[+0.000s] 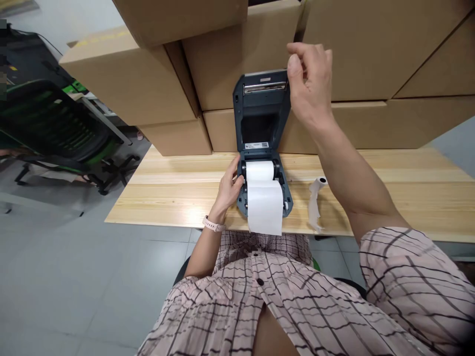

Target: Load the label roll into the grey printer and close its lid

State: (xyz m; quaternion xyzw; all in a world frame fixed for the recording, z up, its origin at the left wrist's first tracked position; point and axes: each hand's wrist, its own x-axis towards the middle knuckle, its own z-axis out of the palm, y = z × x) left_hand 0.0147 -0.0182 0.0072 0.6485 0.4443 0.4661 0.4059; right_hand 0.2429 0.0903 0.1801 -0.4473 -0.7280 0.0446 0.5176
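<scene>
A dark grey label printer [242, 200] stands on the wooden table with its lid [260, 106] raised. Inside lies a white paper roll [260, 170], and its paper strip [264, 207] runs forward over the printer's front and past the table's edge. My left hand [228, 188] grips the left side of the base, thumb on the rim. At the lid's upper right corner is my right hand [311, 79], its fingers curled and its thumb by the lid's edge; part of its grip is hidden.
To the printer's right, a small roll with a crumpled paper tail [314, 205] lies on the wooden table [178, 183]. Stacked cardboard boxes [356, 54] form a wall right behind the printer. An office chair [55, 128] stands on the floor at the left.
</scene>
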